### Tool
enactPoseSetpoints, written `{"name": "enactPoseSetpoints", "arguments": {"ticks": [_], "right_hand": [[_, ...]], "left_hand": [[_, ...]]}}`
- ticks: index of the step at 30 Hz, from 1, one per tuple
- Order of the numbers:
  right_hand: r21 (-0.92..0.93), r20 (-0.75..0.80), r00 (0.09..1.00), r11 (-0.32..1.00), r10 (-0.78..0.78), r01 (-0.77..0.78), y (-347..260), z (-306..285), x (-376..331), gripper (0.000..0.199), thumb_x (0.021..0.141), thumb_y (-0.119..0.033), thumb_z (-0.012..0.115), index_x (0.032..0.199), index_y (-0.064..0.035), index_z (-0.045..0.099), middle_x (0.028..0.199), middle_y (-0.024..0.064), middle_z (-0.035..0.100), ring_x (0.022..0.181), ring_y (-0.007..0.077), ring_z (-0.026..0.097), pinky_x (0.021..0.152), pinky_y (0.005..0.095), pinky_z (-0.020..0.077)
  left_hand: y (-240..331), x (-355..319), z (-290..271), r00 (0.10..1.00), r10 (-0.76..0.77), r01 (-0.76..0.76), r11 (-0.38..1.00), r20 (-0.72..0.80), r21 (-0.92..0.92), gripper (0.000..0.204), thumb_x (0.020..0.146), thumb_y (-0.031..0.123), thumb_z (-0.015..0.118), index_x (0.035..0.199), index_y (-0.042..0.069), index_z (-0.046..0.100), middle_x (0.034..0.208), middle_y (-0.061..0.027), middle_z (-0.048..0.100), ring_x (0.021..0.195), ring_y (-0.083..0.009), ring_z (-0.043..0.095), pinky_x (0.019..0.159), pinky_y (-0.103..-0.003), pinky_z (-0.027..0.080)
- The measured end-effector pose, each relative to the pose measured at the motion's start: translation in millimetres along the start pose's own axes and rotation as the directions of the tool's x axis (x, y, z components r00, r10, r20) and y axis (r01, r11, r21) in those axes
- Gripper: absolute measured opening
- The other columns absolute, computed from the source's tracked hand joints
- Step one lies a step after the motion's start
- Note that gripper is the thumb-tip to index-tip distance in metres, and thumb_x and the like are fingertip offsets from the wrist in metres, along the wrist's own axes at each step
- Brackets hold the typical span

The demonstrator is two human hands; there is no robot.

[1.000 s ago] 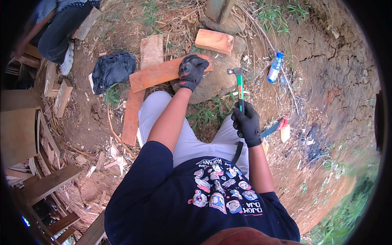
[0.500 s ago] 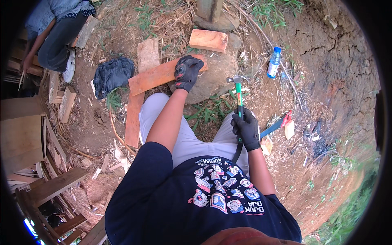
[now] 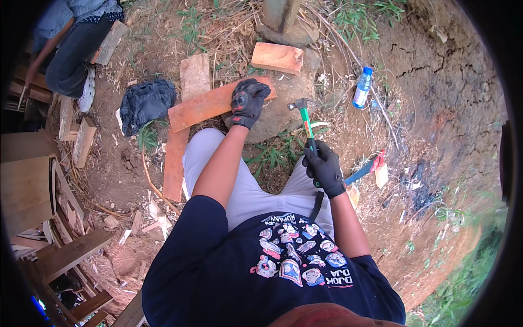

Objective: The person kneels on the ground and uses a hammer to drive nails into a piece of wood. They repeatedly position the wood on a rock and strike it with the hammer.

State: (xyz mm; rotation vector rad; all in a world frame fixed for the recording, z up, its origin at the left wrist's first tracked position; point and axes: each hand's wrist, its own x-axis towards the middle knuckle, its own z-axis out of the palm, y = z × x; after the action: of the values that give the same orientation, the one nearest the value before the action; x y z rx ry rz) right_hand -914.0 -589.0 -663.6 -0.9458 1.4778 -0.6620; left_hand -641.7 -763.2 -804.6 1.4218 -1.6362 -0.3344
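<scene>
My left hand, in a black glove, presses down on the near end of a reddish wooden plank that lies across a grey rock. My right hand, also gloved, grips the black grip of a green-handled claw hammer. The hammer's metal head is raised just right of the plank's end, above the rock. I am crouched with my knees either side of a patch of grass.
A short orange wood block lies beyond the rock, with a post base behind it. A plastic bottle lies to the right, a blue-handled tool by my right knee. Black cloth, boards and offcuts at left; another person sits top left.
My right hand has lifted the hammer and brought its head up and left toward the plank's end. My left hand has stayed on the plank.
</scene>
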Motion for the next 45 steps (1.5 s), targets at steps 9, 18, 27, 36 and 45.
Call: {"name": "enactPoseSetpoints", "arguments": {"ticks": [9, 18, 27, 36, 45], "right_hand": [[-0.236, -0.043, 0.997, 0.970, -0.067, 0.055, -19, 13, 10, 0.032, 0.109, -0.029, 0.067, 0.131, -0.0057, 0.069, 0.083, 0.0087, 0.073, 0.061, 0.0175, 0.066, 0.058, 0.0354, 0.0512], [-0.788, 0.034, 0.856, 0.512, -0.516, 0.341, -49, 42, 27, 0.033, 0.108, -0.027, 0.063, 0.136, -0.0097, 0.068, 0.101, 0.0233, 0.078, 0.089, 0.0455, 0.076, 0.078, 0.0565, 0.0591], [-0.831, 0.024, 0.793, 0.429, -0.608, 0.355, -51, 54, 27, 0.029, 0.109, -0.025, 0.064, 0.133, -0.0088, 0.069, 0.103, 0.0222, 0.079, 0.089, 0.0439, 0.077, 0.076, 0.0556, 0.0598], [-0.809, -0.022, 0.772, 0.465, -0.636, 0.360, -50, 59, 16, 0.031, 0.110, -0.026, 0.063, 0.134, -0.0078, 0.070, 0.109, 0.0224, 0.080, 0.092, 0.0443, 0.077, 0.079, 0.0562, 0.0600], [-0.789, -0.053, 0.743, 0.485, -0.667, 0.379, -50, 62, 15, 0.033, 0.110, -0.024, 0.061, 0.137, -0.0057, 0.070, 0.111, 0.0238, 0.079, 0.090, 0.0439, 0.077, 0.077, 0.0548, 0.0606]], "left_hand": [[10, 1, -6, 0.997, 0.061, -0.062, 0.998, 0.038, 0.020, 0.016, 0.092, 0.029, 0.082, 0.100, 0.017, 0.088, 0.113, -0.0112, 0.081, 0.119, -0.0341, 0.072, 0.111, -0.050, 0.052], [20, 3, -12, 0.995, 0.065, -0.074, 0.991, 0.079, 0.116, 0.017, 0.092, 0.033, 0.082, 0.100, 0.019, 0.086, 0.112, -0.0076, 0.081, 0.117, -0.0315, 0.072, 0.114, -0.050, 0.049], [13, -2, -5, 0.992, 0.126, -0.126, 0.986, 0.009, 0.113, 0.017, 0.093, 0.034, 0.082, 0.101, 0.020, 0.086, 0.112, -0.0060, 0.081, 0.115, -0.0312, 0.073, 0.114, -0.051, 0.049], [12, -1, -3, 0.988, 0.153, -0.153, 0.987, -0.005, 0.049, 0.015, 0.093, 0.032, 0.081, 0.100, 0.019, 0.085, 0.107, -0.0072, 0.082, 0.110, -0.0329, 0.074, 0.112, -0.051, 0.050], [9, 1, -4, 0.986, 0.165, -0.164, 0.985, -0.014, 0.059, 0.015, 0.092, 0.031, 0.082, 0.099, 0.017, 0.085, 0.104, -0.0088, 0.082, 0.106, -0.0343, 0.074, 0.107, -0.052, 0.052]]}}
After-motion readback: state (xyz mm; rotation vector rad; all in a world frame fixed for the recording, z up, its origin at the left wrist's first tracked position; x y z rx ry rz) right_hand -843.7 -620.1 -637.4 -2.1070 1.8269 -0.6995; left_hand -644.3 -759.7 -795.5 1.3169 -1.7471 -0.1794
